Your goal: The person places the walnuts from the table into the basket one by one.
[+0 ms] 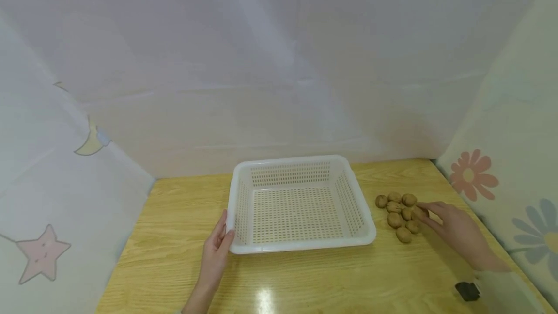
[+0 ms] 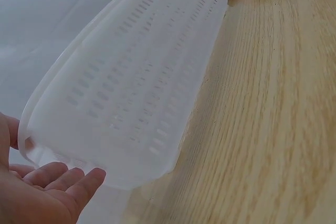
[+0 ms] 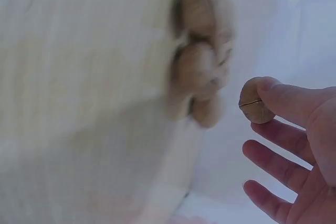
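Observation:
A white plastic basket (image 1: 301, 245) with slotted walls and base stands on the wooden table. My left hand (image 1: 213, 252) holds its left rim near the front corner, thumb on the rim. In the left wrist view the fingers (image 2: 68, 182) lie along the outside of the basket wall (image 2: 126, 82). Off to the right of the basket, my right hand (image 1: 459, 234) pinches a walnut (image 3: 252, 109) between thumb and index finger, the other fingers apart. Beside it lies a loose group of several walnuts (image 1: 394, 220), blurred in the right wrist view. No walnuts show inside the basket.
Pale cloth walls (image 1: 279, 86) enclose the table at the back and both sides, with printed flowers at right and a star and moon at left. The wooden tabletop (image 1: 296, 285) extends in front of the basket. A small dark object (image 1: 468, 291) shows by the right wrist.

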`<control>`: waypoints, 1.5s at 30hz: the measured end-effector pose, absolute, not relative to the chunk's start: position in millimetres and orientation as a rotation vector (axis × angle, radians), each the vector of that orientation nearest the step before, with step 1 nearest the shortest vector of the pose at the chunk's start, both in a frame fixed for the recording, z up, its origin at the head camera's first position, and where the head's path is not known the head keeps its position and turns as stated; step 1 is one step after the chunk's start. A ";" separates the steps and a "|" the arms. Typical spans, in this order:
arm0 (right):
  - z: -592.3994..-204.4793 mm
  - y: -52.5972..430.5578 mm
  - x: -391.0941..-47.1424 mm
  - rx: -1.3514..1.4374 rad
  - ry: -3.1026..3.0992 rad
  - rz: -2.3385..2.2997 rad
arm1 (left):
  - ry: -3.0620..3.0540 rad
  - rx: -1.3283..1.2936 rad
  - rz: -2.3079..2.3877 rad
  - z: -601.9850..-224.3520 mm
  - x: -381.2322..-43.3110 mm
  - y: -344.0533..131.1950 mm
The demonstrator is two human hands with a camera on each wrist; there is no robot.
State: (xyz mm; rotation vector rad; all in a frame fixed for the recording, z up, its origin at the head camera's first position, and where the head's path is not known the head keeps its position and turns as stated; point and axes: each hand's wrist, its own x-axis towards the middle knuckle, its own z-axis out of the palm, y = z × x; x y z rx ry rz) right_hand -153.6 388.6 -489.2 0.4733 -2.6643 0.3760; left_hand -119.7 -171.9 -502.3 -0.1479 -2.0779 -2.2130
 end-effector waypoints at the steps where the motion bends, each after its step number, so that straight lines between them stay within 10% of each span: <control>1: -485.2 384.7 -153.6 0.478 -2.656 0.372 | -2.074 -0.151 -2.216 -502.4 -119.5 -172.2; 45: -381.7 190.2 -231.3 0.786 -2.865 1.021 | -2.053 -0.165 -2.244 -503.8 -120.0 -172.7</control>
